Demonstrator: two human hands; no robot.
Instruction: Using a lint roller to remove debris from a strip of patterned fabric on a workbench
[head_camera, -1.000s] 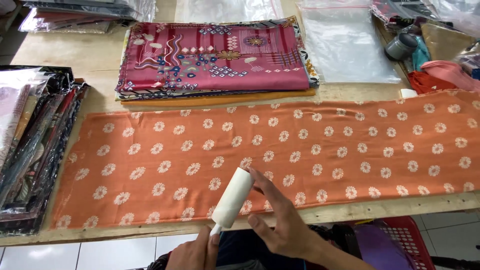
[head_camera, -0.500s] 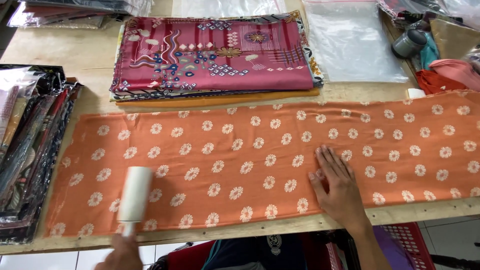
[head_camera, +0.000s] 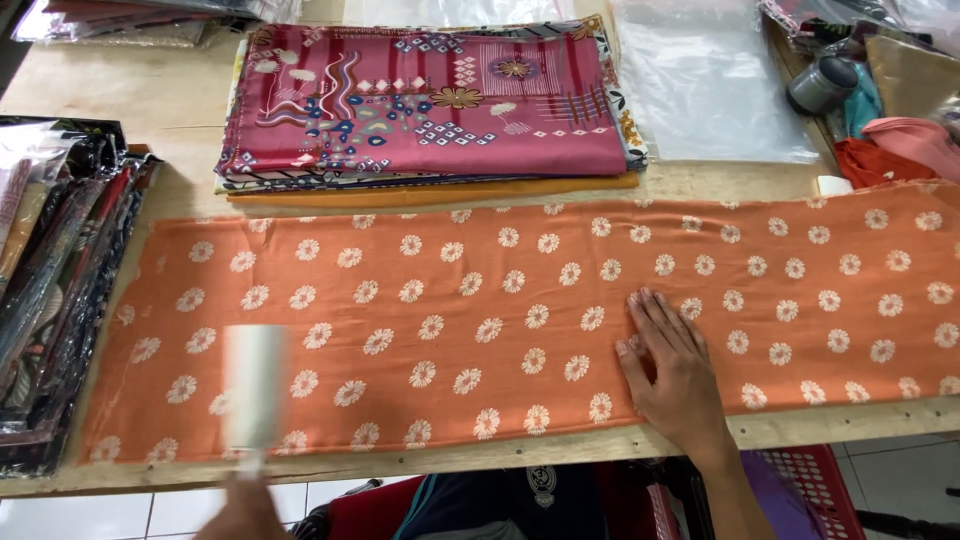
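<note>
A long orange cloth (head_camera: 520, 300) printed with white daisies lies flat across the wooden table (head_camera: 150, 110). My left hand (head_camera: 240, 510) grips the handle of a white lint roller (head_camera: 255, 385), whose blurred head rests on the cloth's near left part. My right hand (head_camera: 670, 365) lies flat, fingers spread, on the cloth right of centre, pressing it to the table. Only the top of my left hand shows at the frame's bottom edge.
A stack of folded fabrics (head_camera: 420, 105), topped by a magenta patterned one, sits behind the cloth. Clear plastic bags (head_camera: 710, 80) lie at the back right. Packaged fabrics (head_camera: 50, 270) are piled at left. A grey roll (head_camera: 822, 85) and pink cloth (head_camera: 915, 140) sit far right.
The lint roller moved left along the cloth, from near the middle to the left part. My right hand left the roller's side and went right to lie flat on the cloth.
</note>
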